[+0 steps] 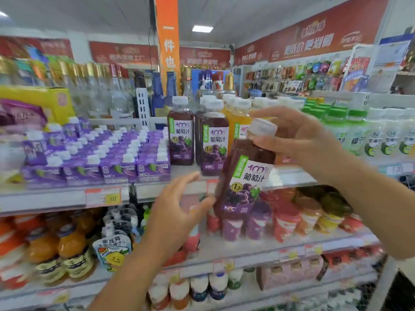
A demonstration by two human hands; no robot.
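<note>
As the right hand (pixel 298 140) grips the bottle (pixel 244 176), the spread left hand (pixel 177 212) flanks it.

— What have you got on your arms?
— Both forearms are bare all the way to the frame's border. My left hand (pixel 177 209) and right hand (pixel 301 140) are bare too, with slim fingers.
— Any sleeve showing?
— Only a pale edge (pixel 405 262) under my right arm, at the border. I can't tell whether it's cloth.
</note>
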